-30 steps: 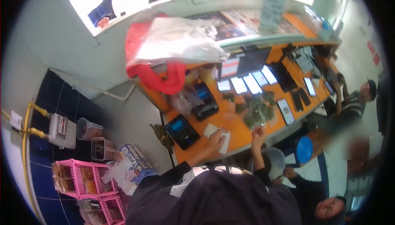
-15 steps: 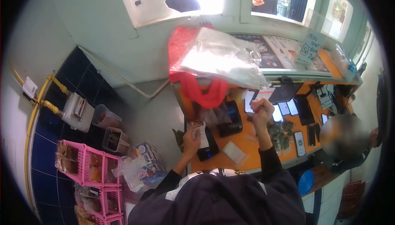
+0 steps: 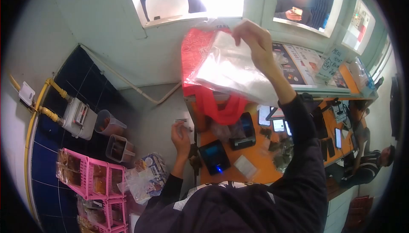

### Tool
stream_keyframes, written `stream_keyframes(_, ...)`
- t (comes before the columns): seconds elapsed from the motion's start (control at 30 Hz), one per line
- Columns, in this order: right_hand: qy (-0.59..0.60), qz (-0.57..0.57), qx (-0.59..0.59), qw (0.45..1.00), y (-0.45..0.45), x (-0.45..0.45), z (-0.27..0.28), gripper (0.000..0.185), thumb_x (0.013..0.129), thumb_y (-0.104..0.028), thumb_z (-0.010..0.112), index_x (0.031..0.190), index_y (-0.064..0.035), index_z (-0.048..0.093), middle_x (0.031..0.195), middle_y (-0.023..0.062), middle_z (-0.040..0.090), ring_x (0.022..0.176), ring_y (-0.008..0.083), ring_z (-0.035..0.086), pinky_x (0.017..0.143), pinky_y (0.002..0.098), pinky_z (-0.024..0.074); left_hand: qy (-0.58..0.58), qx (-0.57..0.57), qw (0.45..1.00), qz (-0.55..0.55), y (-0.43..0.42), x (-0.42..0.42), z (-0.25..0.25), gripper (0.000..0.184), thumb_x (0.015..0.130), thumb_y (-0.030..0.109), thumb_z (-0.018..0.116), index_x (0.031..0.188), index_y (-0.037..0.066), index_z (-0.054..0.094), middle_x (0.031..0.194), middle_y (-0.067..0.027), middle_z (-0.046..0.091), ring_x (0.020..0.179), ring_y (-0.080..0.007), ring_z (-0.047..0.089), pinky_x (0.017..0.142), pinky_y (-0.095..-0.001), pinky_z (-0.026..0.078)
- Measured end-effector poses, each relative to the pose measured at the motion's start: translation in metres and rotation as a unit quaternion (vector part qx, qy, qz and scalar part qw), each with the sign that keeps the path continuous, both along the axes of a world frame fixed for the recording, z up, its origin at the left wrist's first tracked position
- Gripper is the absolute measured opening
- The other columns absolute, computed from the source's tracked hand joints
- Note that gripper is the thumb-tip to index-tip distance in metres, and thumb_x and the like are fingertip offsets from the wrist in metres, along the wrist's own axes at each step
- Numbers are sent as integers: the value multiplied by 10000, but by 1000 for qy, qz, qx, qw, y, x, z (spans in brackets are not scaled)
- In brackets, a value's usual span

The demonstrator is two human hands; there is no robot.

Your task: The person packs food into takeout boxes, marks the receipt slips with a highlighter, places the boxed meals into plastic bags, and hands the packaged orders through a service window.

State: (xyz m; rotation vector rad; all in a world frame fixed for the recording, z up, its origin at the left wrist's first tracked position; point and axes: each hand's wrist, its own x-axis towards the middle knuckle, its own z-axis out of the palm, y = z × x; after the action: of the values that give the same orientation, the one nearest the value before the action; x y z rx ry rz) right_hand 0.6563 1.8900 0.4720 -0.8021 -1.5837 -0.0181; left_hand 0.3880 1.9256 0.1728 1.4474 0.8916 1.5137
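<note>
My left hand (image 3: pixel 181 140) is closed on a narrow white paper slip (image 3: pixel 184 125) with a dark printed end, held out over the floor left of the desk. Just right of it sits a black printer-like device (image 3: pixel 214 156) with a blue light. My right hand (image 3: pixel 254 41) is raised above a stack of clear plastic bags (image 3: pixel 226 71), its fingers loosely bent and partly apart, with nothing visible in them. Whether the fingertips touch the plastic is unclear. The stack rests on a red bag (image 3: pixel 194 47), whose handles hang over the desk edge.
Several phones (image 3: pixel 278 125) lie on the orange desk (image 3: pixel 221 136) near a second black device (image 3: pixel 243 137) and a small clear packet (image 3: pixel 246 166). Pink baskets (image 3: pixel 91 173) stand at the left. People are outside the windows; another person (image 3: pixel 370 165) is at the right.
My left hand has moved left with the paper slip, away from the black device. My right hand has risen from above the phones to the plastic bags, and its fingers have loosened.
</note>
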Motion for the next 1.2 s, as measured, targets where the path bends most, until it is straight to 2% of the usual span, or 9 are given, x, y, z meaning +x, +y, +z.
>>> stream_keyframes(0.2, 13, 4, -174, 985, 107, 20, 17, 215, 923, -170, 497, 952, -14, 643, 741, 40, 570, 687, 88, 537, 658, 234, 459, -67, -6, 997, 42, 31, -6, 32, 59, 953, 54, 467, 1005, 39, 492, 820, -19, 483, 613, -60, 450, 544, -219, 410)
stream_keyframes(0.47, -79, -81, -182, 977, 193, 20, -5, 188, 898, -198, 514, 927, -74, 652, 752, 63, 618, 646, 129, 580, 604, 296, 482, -41, -41, 995, 78, 36, -17, 5, 85, 948, 94, 528, 1020, 51, 513, 909, -40, 528, 644, -77, 511, 540, -222, 443)
stream_keyframes(0.53, -157, -143, -155, 965, 190, 15, -8, 195, 910, -197, 504, 950, -73, 648, 798, 66, 653, 676, 120, 600, 635, 291, 501, -27, -51, 995, 82, 34, -17, 6, 91, 941, 87, 542, 1017, 41, 525, 908, -47, 538, 640, -86, 528, 536, -230, 462)
stream_keyframes(0.73, -148, -98, -120, 977, 149, 6, -8, 173, 889, -139, 506, 918, -63, 658, 770, 68, 671, 643, 135, 642, 632, 295, 508, -66, -51, 994, 67, 27, -8, 20, 120, 923, 57, 573, 1036, 18, 577, 973, -81, 577, 781, -173, 643, 582, -270, 548)
stream_keyframes(0.83, -133, -2, -56, 990, 78, -15, -15, 134, 780, -38, 575, 852, -83, 679, 702, 100, 634, 572, 186, 594, 538, 296, 498, -60, 8, 996, 63, 20, -5, 24, 127, 930, 61, 566, 1048, 15, 575, 983, -84, 582, 835, -187, 654, 579, -268, 546)
stream_keyframes(0.93, -332, -49, 45, 941, -22, -32, -43, 168, 716, -28, 557, 871, -46, 618, 776, 98, 551, 736, 280, 547, 733, 384, 467, -62, 19, 996, 65, 3, 6, 31, 107, 931, 25, 538, 1034, 7, 563, 951, -85, 580, 769, -179, 647, 565, -271, 536)
stream_keyframes(1.07, -238, -30, 105, 965, -136, -36, -123, 102, 653, 55, 496, 718, 3, 555, 643, 82, 470, 565, 248, 487, 611, 388, 435, -45, 38, 998, 25, -39, 11, 23, 140, 924, 7, 517, 1059, 23, 484, 917, -101, 550, 689, -153, 588, 572, -274, 510)
stream_keyframes(1.13, -68, -111, 15, 991, -191, -37, -181, 149, 619, 101, 509, 691, -19, 561, 598, 70, 432, 535, 266, 456, 580, 357, 431, -49, 26, 998, -14, -63, 24, 8, 175, 916, -1, 515, 1064, 36, 429, 924, -109, 532, 664, -149, 567, 574, -274, 502)
stream_keyframes(1.2, 137, -253, -93, 953, -245, -42, -241, 159, 634, 133, 466, 596, -7, 530, 552, 68, 473, 485, 174, 454, 484, 283, 365, -87, 29, 992, -90, -91, 37, -18, 280, 908, 8, 524, 1087, 63, 315, 963, -127, 527, 743, -158, 578, 577, -263, 506)
